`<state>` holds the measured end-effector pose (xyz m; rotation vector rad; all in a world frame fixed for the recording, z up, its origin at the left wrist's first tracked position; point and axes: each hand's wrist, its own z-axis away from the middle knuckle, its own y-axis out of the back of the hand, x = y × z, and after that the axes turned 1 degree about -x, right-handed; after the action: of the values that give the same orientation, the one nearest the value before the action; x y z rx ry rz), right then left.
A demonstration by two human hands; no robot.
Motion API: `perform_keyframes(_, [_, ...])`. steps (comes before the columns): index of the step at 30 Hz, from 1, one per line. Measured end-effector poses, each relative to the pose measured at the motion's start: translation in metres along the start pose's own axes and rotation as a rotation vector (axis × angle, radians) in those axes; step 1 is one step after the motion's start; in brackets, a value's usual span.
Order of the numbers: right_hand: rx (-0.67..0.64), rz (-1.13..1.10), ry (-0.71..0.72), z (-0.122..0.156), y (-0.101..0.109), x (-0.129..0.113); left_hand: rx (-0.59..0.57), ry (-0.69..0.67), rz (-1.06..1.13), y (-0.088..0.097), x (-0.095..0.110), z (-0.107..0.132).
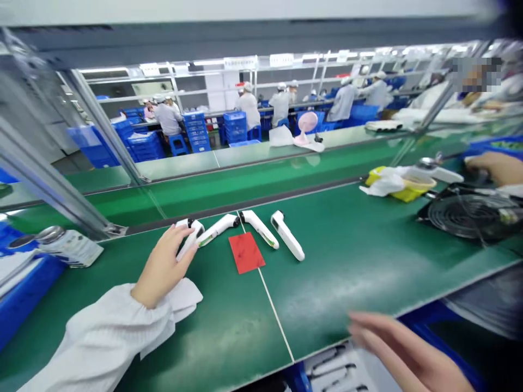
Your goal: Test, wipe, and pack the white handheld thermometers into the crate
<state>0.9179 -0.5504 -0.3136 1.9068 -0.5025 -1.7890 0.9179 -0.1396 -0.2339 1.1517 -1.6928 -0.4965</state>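
Note:
My left hand is at the left end of a row of white handheld devices, with thumb and fingers around one white angled device. Beside it lies a second device with a black tip and a green strip along its handle. A third, similar device rests right of that one, and another white device lies farther right. A red card sits just below them on the green bench. Low on the right, my right hand is blurred, its fingers stretched out and holding nothing visible, near the bench's front edge.
A bottle and a blue bin stand at left. Toward the right are a yellow tray with white wrapping, a dark round coil and another person's hand. Below the front edge, a tray holds dark parts.

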Motion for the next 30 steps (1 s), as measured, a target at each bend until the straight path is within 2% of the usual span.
perform_keyframes(2, [0.024, 0.178, 0.165, -0.056, -0.024, -0.064, -0.016, -0.056, 0.041, -0.004, -0.007, -0.008])
perform_keyframes(4, [0.050, 0.396, 0.178, -0.104, -0.056, -0.113, -0.086, -0.093, 0.157, -0.013, 0.001, -0.006])
perform_keyframes(6, [0.031, 0.488, 0.132, -0.136, -0.087, -0.142, -0.210, -0.080, 0.286, -0.019, 0.015, 0.002])
perform_keyframes(9, [-0.014, 0.578, 0.036, -0.158, -0.117, -0.153, -0.314, 0.020, 0.440, -0.020, 0.026, 0.016])
perform_keyframes(11, [-0.015, 0.612, 0.000, -0.161, -0.126, -0.152, -0.351, 0.107, 0.551, -0.016, 0.026, 0.020])
perform_keyframes(14, [-0.006, 0.595, -0.012, -0.166, -0.126, -0.148, -0.394, 0.197, 0.715, -0.010, 0.022, 0.021])
perform_keyframes(18, [-0.067, 0.415, -0.006, -0.172, -0.109, -0.143, -0.484, 0.259, 0.946, -0.011, 0.021, 0.019])
perform_keyframes(21, [-0.113, 0.216, 0.039, -0.160, -0.095, -0.145, -0.538, 0.423, 1.135, -0.019, 0.025, 0.017])
perform_keyframes(23, [-0.128, 0.104, 0.077, -0.143, -0.094, -0.152, -0.515, 0.590, 1.282, -0.025, 0.032, 0.015])
perform_keyframes(25, [-0.141, 0.027, 0.119, -0.121, -0.101, -0.163, -0.446, 0.726, 1.462, -0.029, 0.041, 0.010])
perform_keyframes(28, [-0.139, -0.035, 0.203, -0.090, -0.125, -0.185, -0.317, 0.755, 1.686, -0.029, 0.052, 0.000])
perform_keyframes(30, [-0.123, -0.058, 0.265, -0.077, -0.143, -0.198, -0.221, 0.755, 1.723, -0.026, 0.053, -0.006])
